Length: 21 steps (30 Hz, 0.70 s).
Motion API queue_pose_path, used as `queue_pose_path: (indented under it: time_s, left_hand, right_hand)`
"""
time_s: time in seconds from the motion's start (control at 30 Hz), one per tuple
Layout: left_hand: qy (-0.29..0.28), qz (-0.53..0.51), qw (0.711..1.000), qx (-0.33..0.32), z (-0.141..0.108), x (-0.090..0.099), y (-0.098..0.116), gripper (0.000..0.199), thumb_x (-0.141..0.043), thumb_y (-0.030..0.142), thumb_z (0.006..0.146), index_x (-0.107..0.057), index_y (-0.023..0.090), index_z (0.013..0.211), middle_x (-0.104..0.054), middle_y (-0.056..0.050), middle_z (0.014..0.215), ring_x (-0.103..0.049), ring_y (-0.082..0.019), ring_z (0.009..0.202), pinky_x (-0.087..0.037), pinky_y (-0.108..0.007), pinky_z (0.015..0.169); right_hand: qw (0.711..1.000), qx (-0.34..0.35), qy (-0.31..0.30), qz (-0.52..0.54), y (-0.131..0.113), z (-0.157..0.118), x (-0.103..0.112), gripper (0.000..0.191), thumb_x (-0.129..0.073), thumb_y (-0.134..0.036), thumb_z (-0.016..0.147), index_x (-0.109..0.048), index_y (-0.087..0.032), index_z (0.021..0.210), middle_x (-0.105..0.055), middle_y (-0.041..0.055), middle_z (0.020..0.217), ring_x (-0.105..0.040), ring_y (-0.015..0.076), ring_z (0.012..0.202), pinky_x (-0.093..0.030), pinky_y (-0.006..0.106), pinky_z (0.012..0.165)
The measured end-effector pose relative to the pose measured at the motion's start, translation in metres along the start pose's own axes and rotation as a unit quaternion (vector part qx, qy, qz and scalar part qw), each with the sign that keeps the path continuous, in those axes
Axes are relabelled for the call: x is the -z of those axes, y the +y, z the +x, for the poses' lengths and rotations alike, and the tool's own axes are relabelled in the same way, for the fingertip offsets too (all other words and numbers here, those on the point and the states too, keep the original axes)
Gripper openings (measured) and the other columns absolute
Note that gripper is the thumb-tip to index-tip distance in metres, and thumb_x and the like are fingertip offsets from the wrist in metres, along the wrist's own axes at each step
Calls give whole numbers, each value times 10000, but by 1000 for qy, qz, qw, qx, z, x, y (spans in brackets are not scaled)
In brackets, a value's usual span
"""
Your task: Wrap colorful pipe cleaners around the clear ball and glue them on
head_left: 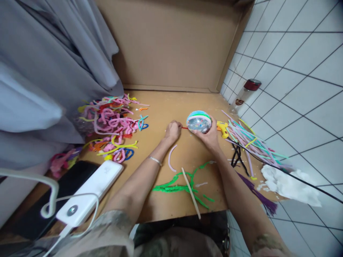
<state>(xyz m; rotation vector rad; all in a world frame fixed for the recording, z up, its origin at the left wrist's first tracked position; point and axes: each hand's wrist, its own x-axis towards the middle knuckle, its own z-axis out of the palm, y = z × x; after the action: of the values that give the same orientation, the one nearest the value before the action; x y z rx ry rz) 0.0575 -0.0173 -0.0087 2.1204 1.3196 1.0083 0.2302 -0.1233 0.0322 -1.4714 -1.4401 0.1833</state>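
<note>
My right hand (pixel 209 137) is wrapped round the lower right side of a clear plastic ball (pixel 198 125) with blue, green and white bands round its upper part. To its left, my left hand (pixel 173 130) is closed in a pinch on a thin red pipe cleaner (pixel 184 127) that runs toward the ball; whether its end touches the ball I cannot tell. Just beyond my right fingers lies a yellow hot glue gun (pixel 223 129). Nearer to me are a curved pale pink pipe cleaner (pixel 170 159), bright green pipe cleaners (pixel 171 188) and a wooden stick (pixel 190 192).
A heap of curled pink and mixed pipe cleaners (pixel 112 119) covers the left. Straight pastel ones (pixel 248 141) lie at right, near black pieces (pixel 237 155), a purple tassel (pixel 257 194) and white fluff (pixel 291 184). A white power bank (pixel 91 192) and a jar (pixel 245 94) flank the table.
</note>
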Motion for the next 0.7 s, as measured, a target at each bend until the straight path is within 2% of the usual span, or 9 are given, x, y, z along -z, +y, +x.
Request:
queue_pose_path:
  time_s: [0.17, 0.27, 0.4, 0.57, 0.7]
  left_hand:
    - [1, 27, 1000, -5, -14, 7, 9, 229, -516, 132, 762, -737, 170, 713, -673, -98, 760, -629, -245, 771, -512, -380, 810]
    - [3, 8, 1000, -3, -15, 12, 10, 237, -515, 113, 745, -745, 168, 743, -698, -90, 783, -643, -239, 797, -517, -371, 834]
    - [12, -56, 998, 4, -16, 16, 9, 303, -492, 92, 746, -767, 170, 845, -745, -82, 875, -674, -248, 866, -523, -396, 895]
    - [37, -139, 990, 9, -17, 12, 10, 352, -477, 108, 793, -764, 174, 986, -772, -72, 957, -699, -248, 916, -540, -401, 914]
    - [60, -143, 987, 30, -17, 10, 11, 398, -450, 85, 798, -752, 168, 1044, -774, -70, 1024, -699, -239, 987, -530, -396, 961]
  right_hand:
    - [998, 30, -48, -27, -4, -5, -8, 886, -765, -446, 670, -359, -202, 1418, -529, 163, 1381, -533, 315, 1264, -446, 489, 1062]
    - [997, 35, -60, -25, -3, -7, -12, 869, -776, -430, 645, -395, -182, 1386, -523, 174, 1381, -519, 322, 1280, -428, 489, 1088]
    - [997, 37, -59, -15, 1, -9, -16, 872, -791, -422, 636, -403, -179, 1378, -517, 178, 1373, -513, 323, 1282, -420, 492, 1097]
    - [998, 37, -44, -2, 9, -9, -26, 887, -782, -448, 679, -372, -183, 1419, -496, 174, 1380, -504, 314, 1277, -462, 479, 1045]
    - [998, 37, -44, 22, 14, -9, -35, 903, -788, -476, 685, -359, -200, 1430, -500, 161, 1373, -504, 304, 1273, -475, 470, 1028]
